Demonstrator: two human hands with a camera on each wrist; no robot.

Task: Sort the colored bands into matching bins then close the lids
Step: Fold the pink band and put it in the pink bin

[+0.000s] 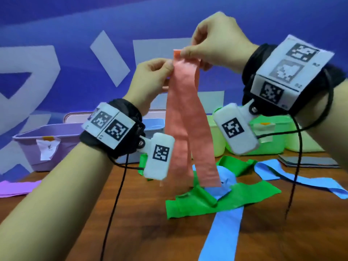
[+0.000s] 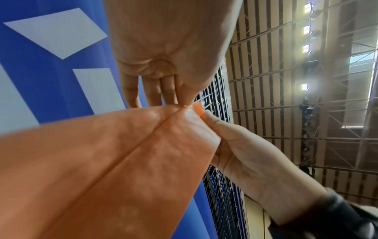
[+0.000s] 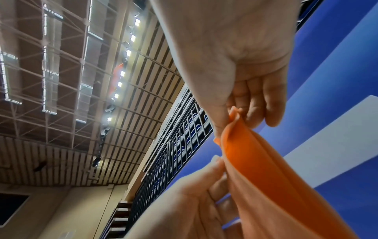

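Note:
Both hands hold a salmon-orange band (image 1: 185, 117) up above the table. My right hand (image 1: 185, 53) pinches its top end, and just below, my left hand (image 1: 170, 66) pinches its left edge. The band hangs down folded into two strips that end over the pile. From the left wrist, my left hand (image 2: 185, 101) meets the right hand (image 2: 204, 115) at the tip of the band (image 2: 122, 161). The right wrist view shows my right hand (image 3: 231, 116) pinching the band (image 3: 266, 177), with my left hand (image 3: 218, 163) on its edge below.
Green bands (image 1: 207, 202) and blue bands (image 1: 222, 232) lie tangled on the wooden table (image 1: 141, 213). A purple band (image 1: 17, 187) lies far left. Open bins line the back: purple bin (image 1: 28, 146), blue bin (image 1: 154, 125), green bin (image 1: 273, 146). A flat grey stack (image 1: 308, 161) sits at right.

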